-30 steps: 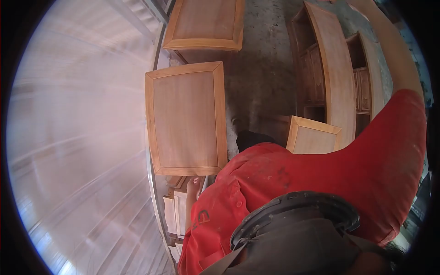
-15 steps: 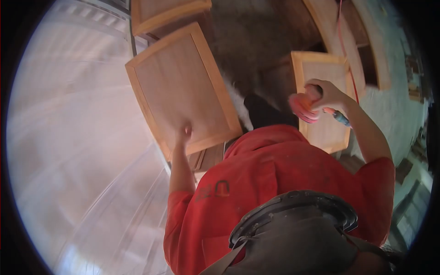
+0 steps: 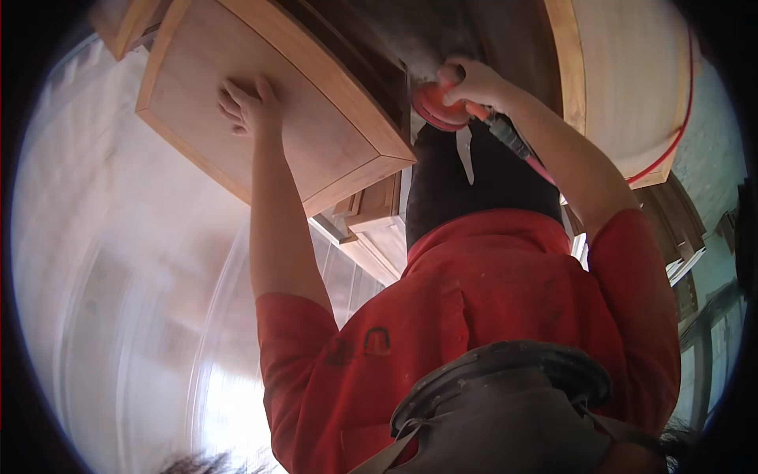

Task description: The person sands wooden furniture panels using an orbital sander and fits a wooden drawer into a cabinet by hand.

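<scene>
Since the last frame the sander (image 3: 436, 108) has gone from over the framed panel on the right to the middle of the view, and the left hand (image 3: 253, 109) has moved from the near edge of the left-side wooden panel (image 3: 189, 75) further in across its face. Sander: red, round, between the two panels, in front of the dark trousers (image 3: 489, 178) as seen from above; blurred there, so it is probably clear of the wood, touching neither panel. Right hand (image 3: 476, 83) closed over its top, fingers curled round the body. Coupling (image 3: 507, 134), dark, runs back from it beneath the forearm; red hose (image 3: 684, 126) loops over the right-side panel (image 3: 632, 75). Left hand open, palm down on the pale face of the left-side wooden panel, fingers spread, gripping nothing. That panel lies tilted in view, lighter wood frame mitred at the corners. Another framed piece (image 3: 126, 24) at upper left, partly out of view. Below the left-side wooden panel, wooden cabinet parts (image 3: 379, 209). Far left, pale translucent sheeting (image 3: 110, 253). Red shirt (image 3: 489, 300) fills the lower middle.
</scene>
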Demonstrator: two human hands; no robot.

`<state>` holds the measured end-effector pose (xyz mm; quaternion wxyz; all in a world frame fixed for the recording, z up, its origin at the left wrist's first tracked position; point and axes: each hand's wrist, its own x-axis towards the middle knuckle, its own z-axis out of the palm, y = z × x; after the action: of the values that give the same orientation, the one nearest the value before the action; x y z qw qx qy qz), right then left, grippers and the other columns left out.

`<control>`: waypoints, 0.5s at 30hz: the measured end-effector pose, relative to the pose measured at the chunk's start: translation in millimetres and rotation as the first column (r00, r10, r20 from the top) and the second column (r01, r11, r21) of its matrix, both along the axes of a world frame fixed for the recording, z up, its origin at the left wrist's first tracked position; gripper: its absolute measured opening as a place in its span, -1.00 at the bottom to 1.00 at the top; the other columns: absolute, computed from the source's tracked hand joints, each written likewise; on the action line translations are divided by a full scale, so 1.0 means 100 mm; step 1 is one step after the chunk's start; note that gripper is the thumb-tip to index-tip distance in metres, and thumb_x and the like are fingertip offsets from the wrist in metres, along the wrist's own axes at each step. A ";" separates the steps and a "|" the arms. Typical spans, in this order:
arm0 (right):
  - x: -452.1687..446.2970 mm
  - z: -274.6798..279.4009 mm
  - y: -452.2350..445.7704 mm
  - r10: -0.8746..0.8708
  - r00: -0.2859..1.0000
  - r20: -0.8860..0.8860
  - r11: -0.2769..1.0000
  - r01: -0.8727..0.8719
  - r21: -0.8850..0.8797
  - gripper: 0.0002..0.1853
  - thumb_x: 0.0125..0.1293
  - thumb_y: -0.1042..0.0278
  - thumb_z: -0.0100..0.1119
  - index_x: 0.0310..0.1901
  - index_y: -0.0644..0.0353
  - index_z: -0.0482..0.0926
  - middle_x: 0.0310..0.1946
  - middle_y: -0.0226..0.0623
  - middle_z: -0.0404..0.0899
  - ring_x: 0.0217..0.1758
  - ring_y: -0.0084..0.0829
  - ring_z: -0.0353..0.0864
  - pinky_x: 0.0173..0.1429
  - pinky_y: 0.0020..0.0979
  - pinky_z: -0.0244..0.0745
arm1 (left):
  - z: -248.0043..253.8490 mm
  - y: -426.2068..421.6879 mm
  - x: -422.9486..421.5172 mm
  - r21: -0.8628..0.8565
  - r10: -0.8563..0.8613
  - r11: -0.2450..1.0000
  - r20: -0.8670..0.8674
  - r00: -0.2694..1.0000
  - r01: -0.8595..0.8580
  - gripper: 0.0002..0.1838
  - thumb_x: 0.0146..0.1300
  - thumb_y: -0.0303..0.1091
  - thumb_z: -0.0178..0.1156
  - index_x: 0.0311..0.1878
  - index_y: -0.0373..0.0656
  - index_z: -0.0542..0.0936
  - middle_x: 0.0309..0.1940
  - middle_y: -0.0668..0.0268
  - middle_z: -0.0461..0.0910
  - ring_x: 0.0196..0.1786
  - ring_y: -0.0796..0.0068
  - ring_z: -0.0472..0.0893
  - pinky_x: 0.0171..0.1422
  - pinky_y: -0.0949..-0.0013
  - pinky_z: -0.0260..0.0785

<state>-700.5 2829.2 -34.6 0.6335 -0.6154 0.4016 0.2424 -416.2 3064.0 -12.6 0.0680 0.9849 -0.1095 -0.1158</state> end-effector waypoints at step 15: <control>0.77 -0.71 0.08 0.528 0.805 0.269 0.805 -0.576 0.143 -0.29 -0.30 0.28 0.35 0.08 0.09 0.52 -0.19 -0.11 0.65 -0.11 -0.11 0.64 -0.01 -0.24 0.53 | -0.09 -0.72 0.25 -0.042 0.127 0.992 0.154 0.980 -0.122 -0.25 0.40 0.18 -0.27 0.50 -0.10 0.08 0.52 0.16 -0.05 0.53 0.11 -0.05 0.52 -0.02 -0.18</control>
<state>-624.0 2837.1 -106.1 0.6378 -0.6553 0.1038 0.3911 -390.9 2992.1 -21.4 0.0825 0.9946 -0.0545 -0.0317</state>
